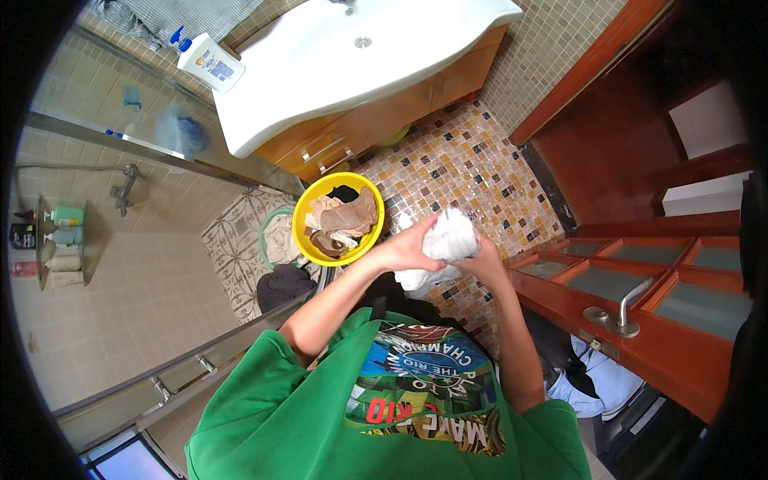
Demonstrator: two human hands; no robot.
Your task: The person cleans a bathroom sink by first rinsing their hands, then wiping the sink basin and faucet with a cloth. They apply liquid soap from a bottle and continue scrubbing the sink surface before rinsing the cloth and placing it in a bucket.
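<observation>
Between my two hands is a bunched white cloth [451, 235], folded into a thick bundle. My left hand [414, 247] grips its near left side, thumb and fingers spread around it. On the other side, my right hand [485, 261] presses against the cloth, partly hidden by it. More white fabric [420, 279] hangs or lies just below my hands; I cannot tell whether it is the same piece. To the left stands a yellow basin [305, 207] holding brown, beige, white and black garments [348, 216].
A green basin [264, 240] with pale cloth and a dark garment [282, 289] sit behind the yellow basin. A white sink counter [288, 96] carries a pump bottle [210, 63]. A glass shower partition [138, 141] borders the left; a red wooden door [678, 348] stands at right.
</observation>
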